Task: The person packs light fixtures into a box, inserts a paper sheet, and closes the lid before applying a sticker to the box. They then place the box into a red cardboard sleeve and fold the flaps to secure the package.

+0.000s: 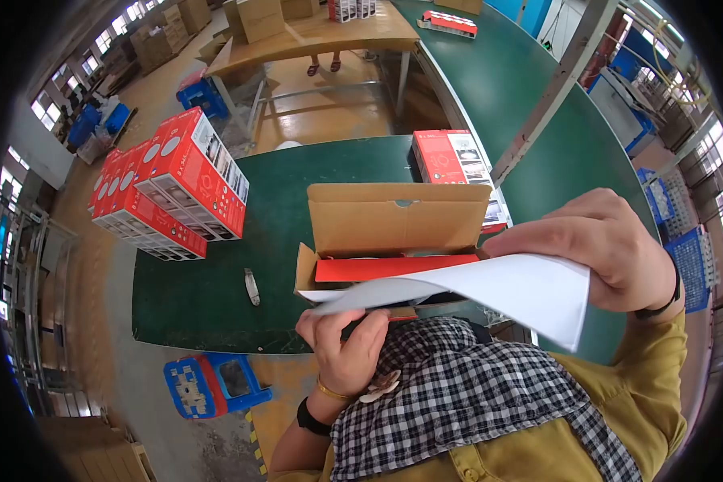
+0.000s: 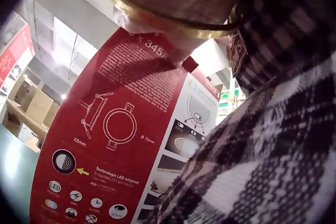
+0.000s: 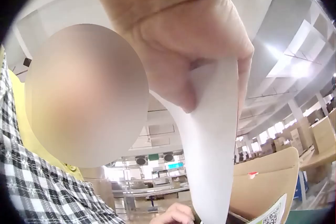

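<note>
An open cardboard box (image 1: 402,217), brown inside, stands at the table's near edge with its lid raised. Its red printed side (image 2: 113,124), showing a round LED lamp drawing, fills much of the left wrist view. A red panel (image 1: 394,267) shows inside the box. My right hand (image 1: 602,245) pinches a white paper sheet (image 1: 506,289) between thumb and fingers, above the box's right side. The sheet bends across the opening towards the left. At the near left rim, my left hand (image 1: 345,349) grips the box wall, fingertips right by the sheet's end.
Several red-and-white boxes (image 1: 169,185) stand at the table's left, and another red box (image 1: 450,157) behind the open one. A small knife-like tool (image 1: 251,287) lies on the green table (image 1: 273,189). A metal post (image 1: 554,92) rises on the right; a blue stool (image 1: 217,386) stands below left.
</note>
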### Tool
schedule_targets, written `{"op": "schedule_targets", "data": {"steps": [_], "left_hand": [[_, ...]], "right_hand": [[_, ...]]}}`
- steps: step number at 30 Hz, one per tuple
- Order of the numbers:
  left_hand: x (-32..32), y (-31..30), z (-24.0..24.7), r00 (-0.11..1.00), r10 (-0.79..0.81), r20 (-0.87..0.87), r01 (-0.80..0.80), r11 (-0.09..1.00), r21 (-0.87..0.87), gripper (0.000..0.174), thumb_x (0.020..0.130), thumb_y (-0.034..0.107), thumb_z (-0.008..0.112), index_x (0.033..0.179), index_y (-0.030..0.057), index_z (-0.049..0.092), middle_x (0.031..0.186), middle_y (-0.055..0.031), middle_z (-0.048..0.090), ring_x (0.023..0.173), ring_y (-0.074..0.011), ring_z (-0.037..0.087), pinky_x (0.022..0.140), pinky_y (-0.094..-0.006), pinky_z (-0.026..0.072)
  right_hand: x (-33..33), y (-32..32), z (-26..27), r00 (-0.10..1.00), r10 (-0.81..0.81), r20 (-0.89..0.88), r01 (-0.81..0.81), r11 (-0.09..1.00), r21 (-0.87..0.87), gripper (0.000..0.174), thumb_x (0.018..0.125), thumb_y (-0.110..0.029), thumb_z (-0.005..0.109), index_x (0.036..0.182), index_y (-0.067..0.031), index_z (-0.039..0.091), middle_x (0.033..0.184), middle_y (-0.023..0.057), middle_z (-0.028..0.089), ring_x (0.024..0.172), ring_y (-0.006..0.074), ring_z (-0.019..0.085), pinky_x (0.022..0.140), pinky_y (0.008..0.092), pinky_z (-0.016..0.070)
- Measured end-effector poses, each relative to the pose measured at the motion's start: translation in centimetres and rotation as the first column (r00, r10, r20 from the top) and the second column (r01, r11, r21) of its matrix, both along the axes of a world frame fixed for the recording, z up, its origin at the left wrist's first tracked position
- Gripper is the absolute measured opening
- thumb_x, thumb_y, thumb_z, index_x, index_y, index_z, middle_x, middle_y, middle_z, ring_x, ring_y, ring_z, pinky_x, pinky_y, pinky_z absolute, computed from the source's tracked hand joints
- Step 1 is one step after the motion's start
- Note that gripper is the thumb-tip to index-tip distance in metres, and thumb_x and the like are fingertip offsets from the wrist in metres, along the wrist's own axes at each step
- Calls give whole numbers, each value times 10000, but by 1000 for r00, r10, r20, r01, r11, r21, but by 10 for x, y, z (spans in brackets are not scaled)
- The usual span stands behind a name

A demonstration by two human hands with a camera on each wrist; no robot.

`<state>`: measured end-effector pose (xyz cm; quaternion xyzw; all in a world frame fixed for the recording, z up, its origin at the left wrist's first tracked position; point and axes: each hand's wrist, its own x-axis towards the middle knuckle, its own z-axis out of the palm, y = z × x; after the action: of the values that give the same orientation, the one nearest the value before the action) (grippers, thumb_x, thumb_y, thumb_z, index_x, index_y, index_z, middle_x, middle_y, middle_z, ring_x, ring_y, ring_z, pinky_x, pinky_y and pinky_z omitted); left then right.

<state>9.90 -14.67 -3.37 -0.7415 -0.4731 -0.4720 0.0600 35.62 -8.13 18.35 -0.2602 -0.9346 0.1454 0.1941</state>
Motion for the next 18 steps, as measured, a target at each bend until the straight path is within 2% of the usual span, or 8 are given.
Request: {"op": "schedule_targets", "data": {"steps": [1,5,6,8,10,12,16,18], "left_hand": [[1,1,0,1000,-3,2,3,1000,-1,271,709,109,824,946,186,718,1038,9,523,975,-230,471,862,-419,358],[1,4,1,999,-13,30,12,999,30,295,707,96,822,970,189,726,1037,13,528,975,-217,476,849,-396,365],[1,4,1,999,-29,24,28,999,21,320,685,70,823,965,177,711,1046,-9,511,980,-245,469,865,-417,376],[1,4,0,999,-38,23,37,999,14,346,663,44,824,961,165,695,1055,-32,494,985,-273,463,880,-438,386],[1,6,-2,998,-23,61,20,999,42,302,696,99,826,967,187,725,1042,18,533,990,-217,470,871,-399,374],[3,6,-1,998,-15,65,12,999,45,304,693,101,827,967,185,725,1044,18,534,994,-219,469,874,-403,375],[4,4,-4,998,-1,64,0,1000,15,310,688,103,835,968,175,724,1051,13,536,1002,-225,465,877,-410,378],[4,5,-5,998,2,65,-3,1000,23,311,689,102,837,971,170,723,1055,6,539,1004,-230,466,878,-412,379]], "right_hand": [[-3,3,3,999,10,30,-10,1000,-6,335,848,-152,657,1139,11,659,928,126,742,734,240,737,629,296,568],[-10,14,22,995,12,95,-15,1000,23,307,835,-59,622,1131,13,658,928,139,738,766,269,737,662,310,577],[-9,18,24,990,13,142,-15,1000,18,300,833,-53,616,1121,17,659,931,143,737,784,279,736,683,314,579],[-14,19,32,973,19,232,-3,998,-70,309,788,-9,636,1095,18,662,925,152,731,796,310,727,701,333,579],[-22,21,30,961,57,269,-37,996,-79,335,756,14,653,1091,14,666,919,151,728,783,315,720,683,340,574],[-28,22,25,942,82,326,-48,993,-109,410,681,67,692,1083,-7,677,901,139,721,743,318,702,622,360,554],[-47,19,29,931,57,360,-55,998,-15,368,716,22,691,1082,-14,671,839,117,711,697,309,690,597,367,545],[-54,21,22,871,127,474,-185,980,76,261,776,-38,683,1034,-21,646,735,106,671,631,307,666,558,376,532]]}}
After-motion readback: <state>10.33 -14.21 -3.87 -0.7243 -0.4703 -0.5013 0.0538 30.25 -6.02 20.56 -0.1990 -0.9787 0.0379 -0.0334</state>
